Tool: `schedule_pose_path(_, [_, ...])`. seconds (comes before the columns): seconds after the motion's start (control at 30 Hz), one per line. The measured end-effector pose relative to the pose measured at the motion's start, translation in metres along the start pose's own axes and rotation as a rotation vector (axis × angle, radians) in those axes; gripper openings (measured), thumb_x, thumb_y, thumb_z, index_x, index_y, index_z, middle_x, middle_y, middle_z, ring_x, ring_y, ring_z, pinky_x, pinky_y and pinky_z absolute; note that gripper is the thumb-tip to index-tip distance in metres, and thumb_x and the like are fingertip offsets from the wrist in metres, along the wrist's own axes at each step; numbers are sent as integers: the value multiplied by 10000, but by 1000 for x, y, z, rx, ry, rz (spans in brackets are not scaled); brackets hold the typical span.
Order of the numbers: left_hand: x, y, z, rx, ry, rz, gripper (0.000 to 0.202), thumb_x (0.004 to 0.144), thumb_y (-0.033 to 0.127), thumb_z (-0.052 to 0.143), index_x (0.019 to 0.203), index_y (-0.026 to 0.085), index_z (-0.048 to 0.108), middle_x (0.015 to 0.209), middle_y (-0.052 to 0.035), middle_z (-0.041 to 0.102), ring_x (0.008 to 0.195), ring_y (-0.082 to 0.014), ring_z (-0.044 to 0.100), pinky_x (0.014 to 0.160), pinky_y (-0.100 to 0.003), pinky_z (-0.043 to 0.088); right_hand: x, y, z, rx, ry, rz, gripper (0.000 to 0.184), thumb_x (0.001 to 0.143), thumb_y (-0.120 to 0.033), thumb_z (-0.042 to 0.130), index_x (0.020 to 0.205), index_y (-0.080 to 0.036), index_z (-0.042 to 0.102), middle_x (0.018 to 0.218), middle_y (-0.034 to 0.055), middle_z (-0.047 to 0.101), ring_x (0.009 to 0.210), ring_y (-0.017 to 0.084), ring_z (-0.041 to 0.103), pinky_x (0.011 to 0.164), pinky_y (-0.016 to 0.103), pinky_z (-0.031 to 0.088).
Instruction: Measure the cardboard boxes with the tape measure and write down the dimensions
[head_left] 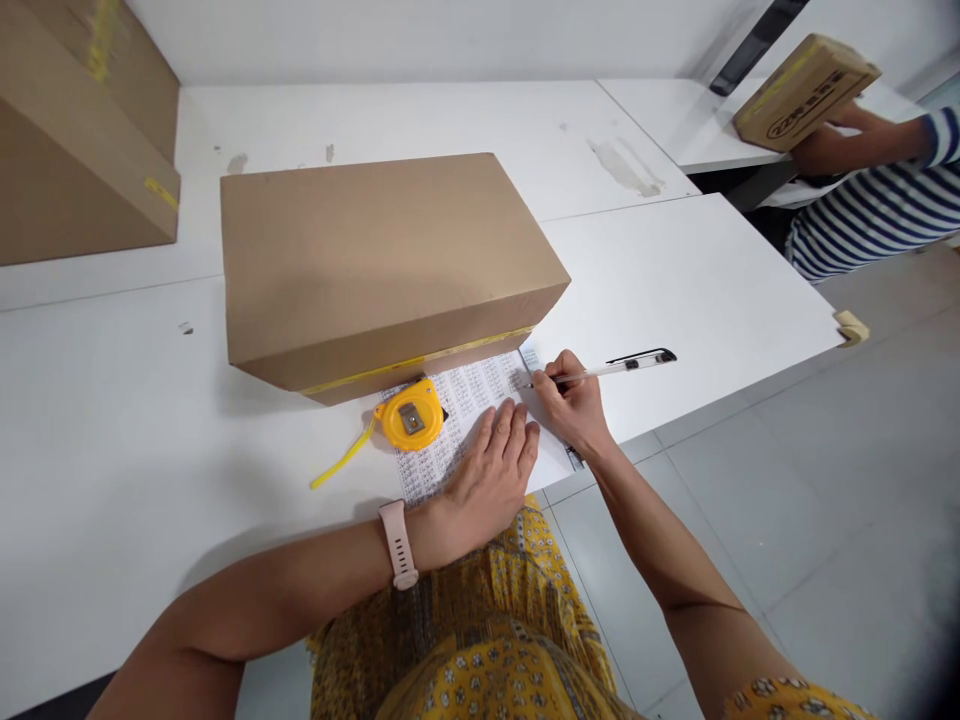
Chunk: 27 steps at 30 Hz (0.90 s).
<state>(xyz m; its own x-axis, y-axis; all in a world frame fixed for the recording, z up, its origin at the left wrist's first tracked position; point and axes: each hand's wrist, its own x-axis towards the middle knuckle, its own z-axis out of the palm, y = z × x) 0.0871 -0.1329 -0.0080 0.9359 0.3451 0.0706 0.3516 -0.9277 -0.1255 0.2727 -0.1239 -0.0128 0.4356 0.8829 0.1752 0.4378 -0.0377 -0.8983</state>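
My right hand (576, 402) is closed around a pen (626, 366) with a clear barrel and a black clip, its tip close to a sheet of paper (469, 388) covered in rows of handwriting. My left hand (487, 480) lies flat on the same sheet, fingers stretched out. Left of that hand, a yellow tape measure (411, 415) with a yellow strap rests on the paper's edge. Just beyond, a closed brown cardboard box (390, 260) stands on the white table and hides the far end of the sheet.
Another large cardboard box (82, 140) stands at the far left. At upper right, a person in a striped shirt (870, 225) has their hands at a printed carton (806, 95). The white table (675, 290) ends at a corner with a tan guard (853, 328).
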Motion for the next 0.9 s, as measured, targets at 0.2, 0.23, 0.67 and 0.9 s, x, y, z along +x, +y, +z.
schedule_pose_path(0.2, [0, 1, 0, 6, 5, -2, 700, 979, 401, 536, 1527, -24, 442, 1597, -298, 412, 1501, -424, 387, 1243, -549, 288, 0, 1, 0, -3, -14, -1, 263, 871, -282, 632, 693, -242, 443, 551, -74, 416, 517, 101, 366, 510, 265, 297])
schedule_pose_path(0.23, [0, 1, 0, 5, 5, -2, 698, 979, 401, 535, 1527, -21, 442, 1596, -296, 415, 1498, -422, 393, 1241, -548, 293, 0, 1, 0, -3, -13, 7, 258, 873, -281, 632, 698, -242, 446, 551, -73, 421, 518, 103, 372, 510, 264, 298])
schedule_pose_path(0.67, [0, 0, 0, 19, -6, 0, 690, 989, 398, 497, 1548, 1, 424, 1608, -270, 414, 1504, -404, 391, 1251, -552, 273, 0, 1, 0, -12, 3, -3, 277, 874, -279, 643, 691, -244, 437, 538, -78, 408, 511, 104, 363, 510, 264, 290])
schedule_pose_path(0.9, [0, -1, 1, -28, 2, 3, 724, 979, 417, 540, 1540, -25, 422, 1610, -305, 383, 1513, -436, 360, 1247, -550, 286, -1, 5, 0, -26, 134, 0, 276, 902, -310, 638, 716, -241, 447, 604, -65, 452, 552, 112, 410, 540, 261, 344])
